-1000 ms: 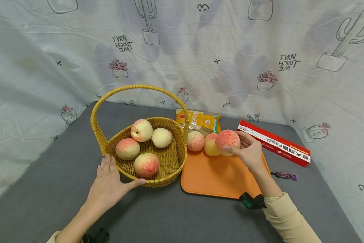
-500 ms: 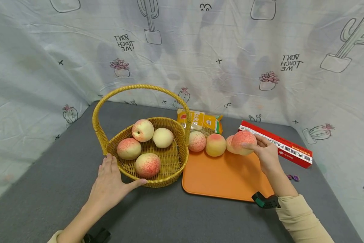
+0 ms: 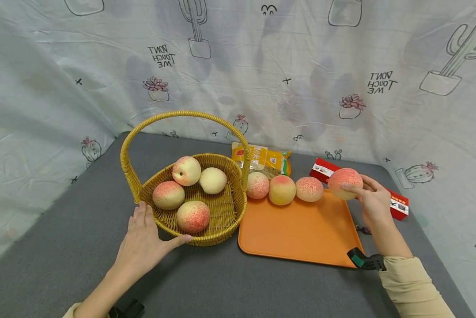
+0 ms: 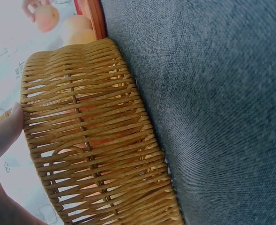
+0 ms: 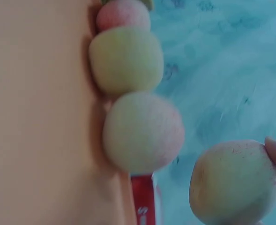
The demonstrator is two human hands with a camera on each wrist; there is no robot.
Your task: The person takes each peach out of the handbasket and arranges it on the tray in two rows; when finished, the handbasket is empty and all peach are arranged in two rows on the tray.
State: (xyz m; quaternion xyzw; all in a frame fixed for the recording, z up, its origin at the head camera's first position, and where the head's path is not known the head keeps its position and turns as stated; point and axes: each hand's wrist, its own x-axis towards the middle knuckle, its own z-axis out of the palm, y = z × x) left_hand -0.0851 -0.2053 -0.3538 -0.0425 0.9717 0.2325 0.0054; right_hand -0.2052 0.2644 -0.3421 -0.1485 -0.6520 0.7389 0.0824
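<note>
The right hand (image 3: 375,201) holds a round pink and yellow peach (image 3: 344,183) with its fingers curled around it, up in the air above the far right corner of the flat orange tray (image 3: 301,234); three more peaches (image 3: 282,189) sit in a row along the far edge of that tray (each one touching the next); the left hand (image 3: 144,240) lies flat on the grey table (image 3: 222,282) with its fingers straight, the thumb touching the side of the yellow woven basket with a tall handle (image 3: 216,236); four peaches (image 3: 192,215) lie inside the basket; behind the tray are a yellow snack bag (image 3: 262,158) and a long red box (image 3: 397,205), partly hidden by the right hand.
</note>
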